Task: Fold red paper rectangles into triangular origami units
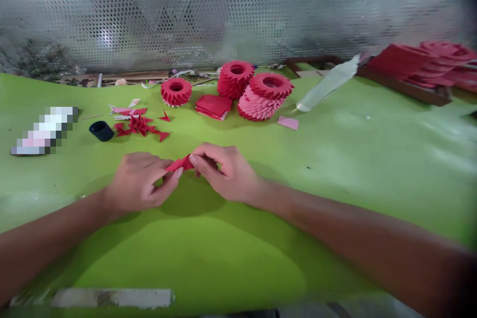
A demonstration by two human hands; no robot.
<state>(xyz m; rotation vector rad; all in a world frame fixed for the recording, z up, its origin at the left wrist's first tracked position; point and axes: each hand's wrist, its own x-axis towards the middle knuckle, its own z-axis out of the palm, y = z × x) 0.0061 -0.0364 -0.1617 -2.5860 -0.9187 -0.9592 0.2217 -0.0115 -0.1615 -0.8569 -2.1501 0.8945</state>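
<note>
Between my two hands, above the green table, is a small folded piece of red paper. My left hand pinches its left end between thumb and fingers. At the other end, the thumb and forefinger of my right hand grip the paper; the remaining fingers curl underneath and are partly hidden. Beyond my left hand lies a loose heap of folded red paper pieces, with some pink and white ones among them. A stack of red paper rectangles sits farther back.
Three ringed paper stacks stand at the back: a low red one, a taller red one and a pink-and-red one. A dark ring-shaped tube lies left, a clear tapered bottle right, near a brown tray of red paper.
</note>
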